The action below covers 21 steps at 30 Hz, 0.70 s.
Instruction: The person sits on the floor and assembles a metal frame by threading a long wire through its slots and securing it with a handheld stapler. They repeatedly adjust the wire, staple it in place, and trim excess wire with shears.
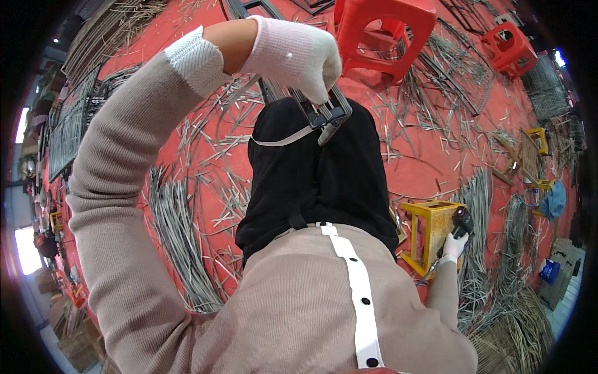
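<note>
My left hand (305, 59), in a white and pale pink knit glove, is closed on the upper part of a dark grey frame (333, 117) above my knees. A flat grey weaving strip (283, 141) trails from the frame toward the left, over my black trousers. To my right, my right hand (454, 245), also in a white glove, is wrapped round a black hand tool (462, 222). The tool is at the edge of a yellow-framed stool (414, 244), and a thin hose (428, 272) runs near my right wrist. The tool's exact kind is too small to tell.
Red plastic stools (389, 62) stand ahead and at the far right. Bundles of grey strips (180, 234) lie on the red floor (405, 168) on both sides, with loose offcuts scattered about. Woven panels (75, 124) lean at the left.
</note>
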Available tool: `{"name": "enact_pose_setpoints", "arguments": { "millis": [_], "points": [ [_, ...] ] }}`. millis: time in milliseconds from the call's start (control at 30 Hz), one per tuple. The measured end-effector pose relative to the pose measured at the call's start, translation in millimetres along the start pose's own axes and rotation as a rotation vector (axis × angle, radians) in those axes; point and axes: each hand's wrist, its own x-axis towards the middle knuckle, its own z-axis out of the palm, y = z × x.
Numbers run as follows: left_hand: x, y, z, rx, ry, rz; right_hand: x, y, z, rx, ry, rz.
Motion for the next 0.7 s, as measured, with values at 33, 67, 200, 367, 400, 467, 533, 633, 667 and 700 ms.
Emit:
{"name": "enact_pose_setpoints", "arguments": {
  "millis": [33,67,200,367,400,467,533,633,667,700],
  "points": [
    [1.2,-1.6,0.9,-0.021,-0.019,0.011,12.6,0.4,7.7,0.032,0.029,0.025],
    [2.4,-3.1,1.7,0.006,-0.019,0.027,20.3,-3.1,13.5,0.066,0.046,0.088],
    [7.7,-7.5,-2.4,0.021,-0.043,0.055,27.0,-81.8,-13.8,0.080,-0.068,0.071],
    [28.3,-4.4,-24.7,0.055,-0.331,0.164,-73.1,-261.5,-89.2,0.572,-0.558,-0.168],
    [31.2,-3.3,-26.1,0.074,-0.337,0.189,-97.0,-299.1,-100.2,0.542,-0.634,-0.244],
    [33.8,-2.7,-26.7,0.114,-0.347,0.241,-141.1,-363.2,-125.2,0.495,-0.839,-0.464],
    [33.4,-4.0,-23.9,0.108,-0.342,0.260,-177.1,-406.3,-143.4,0.378,-0.830,-0.616],
    [30.8,-9.5,-19.9,0.081,-0.316,0.283,-198.8,-462.9,-154.7,-0.033,-0.840,-1.246],
    [30.3,-11.9,-18.9,0.073,-0.303,0.290,-208.5,-472.0,-155.7,0.023,-0.889,-0.889],
    [30.3,-15.0,-19.7,0.094,-0.292,0.297,-217.5,-481.6,-158.2,0.007,-0.898,-0.961]
  ]
}}
